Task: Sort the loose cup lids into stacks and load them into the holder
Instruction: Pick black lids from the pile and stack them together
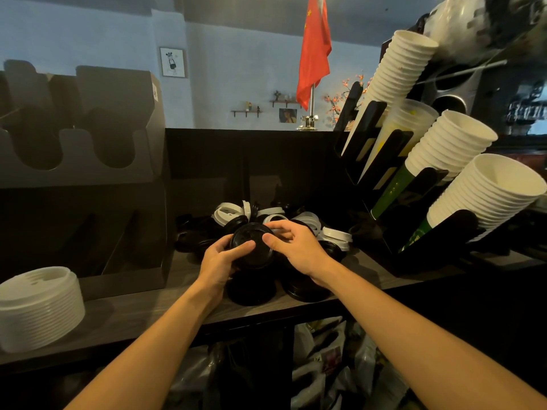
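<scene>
Both hands are in on the stack of black lids (pixel 252 250), held just above the dark wooden surface (pixel 142 312) in the middle of the view. The left hand (pixel 219 259) grasps it from the left side, fingers curled under and thumb lying across the top lid. The right hand (pixel 297 247) grasps the right rim, thumb pressed on the near edge, index finger hooked over the far edge. The stack tips toward the camera.

Right behind it sprawls the pile of loose lids (pixel 268 218), white and black all jumbled together, and more black lids (pixel 306 290) lie flat beneath the wrists. Far left on the surface sits a neat stack of white lids (pixel 40 306). Above that stands the dark lid holder (pixel 85 170) with its U-shaped slots. Off to the right, a black rack (pixel 381 173) carries tilted columns of white paper cups (pixel 479 196).
</scene>
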